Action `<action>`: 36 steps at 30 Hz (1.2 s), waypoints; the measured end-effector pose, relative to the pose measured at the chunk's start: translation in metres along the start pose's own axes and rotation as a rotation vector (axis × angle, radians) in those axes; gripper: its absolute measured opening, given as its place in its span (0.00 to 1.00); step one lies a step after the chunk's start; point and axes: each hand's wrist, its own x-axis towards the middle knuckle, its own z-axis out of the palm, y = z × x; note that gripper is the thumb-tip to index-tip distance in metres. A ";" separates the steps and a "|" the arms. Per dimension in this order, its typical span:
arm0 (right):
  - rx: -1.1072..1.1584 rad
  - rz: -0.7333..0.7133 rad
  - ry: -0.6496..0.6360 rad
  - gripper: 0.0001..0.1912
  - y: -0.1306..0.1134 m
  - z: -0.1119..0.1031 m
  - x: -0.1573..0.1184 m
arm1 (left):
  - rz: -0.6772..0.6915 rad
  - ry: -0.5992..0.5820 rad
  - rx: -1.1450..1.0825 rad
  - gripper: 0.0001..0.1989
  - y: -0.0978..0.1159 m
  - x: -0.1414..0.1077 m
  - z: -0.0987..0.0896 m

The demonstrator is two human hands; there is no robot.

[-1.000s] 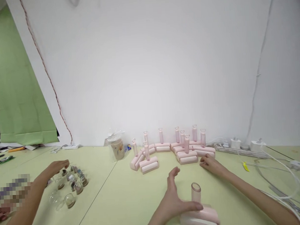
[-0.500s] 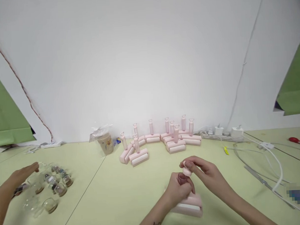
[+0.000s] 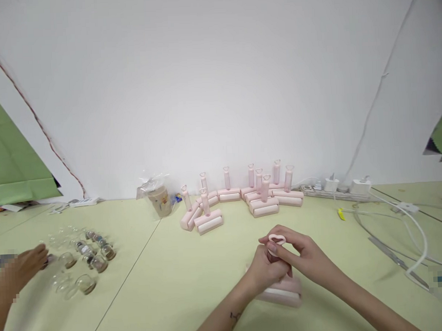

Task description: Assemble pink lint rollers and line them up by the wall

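Note:
A pink pet hair roller (image 3: 280, 295) with a white strip stands on the table in front of me. My left hand (image 3: 265, 271) is wrapped round its upright handle, most of which the fingers hide. Closed on the pink heart-shaped loop cap (image 3: 277, 239) is my right hand (image 3: 296, 247), with thumb and fingers pinching it at the handle's top. Whether the cap is fully seated is hidden by my fingers. Several matching rollers (image 3: 265, 207) stand near the wall, each with a clear pinkish handle and a heart loop on top.
At the left, another person's hand (image 3: 31, 261) is among several small glass domes (image 3: 85, 283). A plastic-wrapped paper cup (image 3: 160, 201) stands near the wall. To the right are a power strip (image 3: 339, 194), white cables (image 3: 424, 234), a metal blade-like tool (image 3: 393, 260) and a yellow item (image 3: 341, 214).
My right hand has brought the cap down onto the handle's open top. The other person's hand has shifted away from the glass domes. The view has turned slightly.

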 end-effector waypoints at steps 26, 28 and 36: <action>0.062 -0.170 -0.491 0.15 0.002 0.000 0.036 | -0.047 0.021 0.056 0.05 0.000 -0.003 0.000; 0.155 -0.062 -0.563 0.23 0.003 0.000 0.035 | -0.049 0.041 0.053 0.04 -0.002 -0.004 0.001; 0.003 0.280 -0.635 0.25 -0.009 -0.011 0.029 | -0.028 0.077 0.010 0.02 0.004 -0.002 0.004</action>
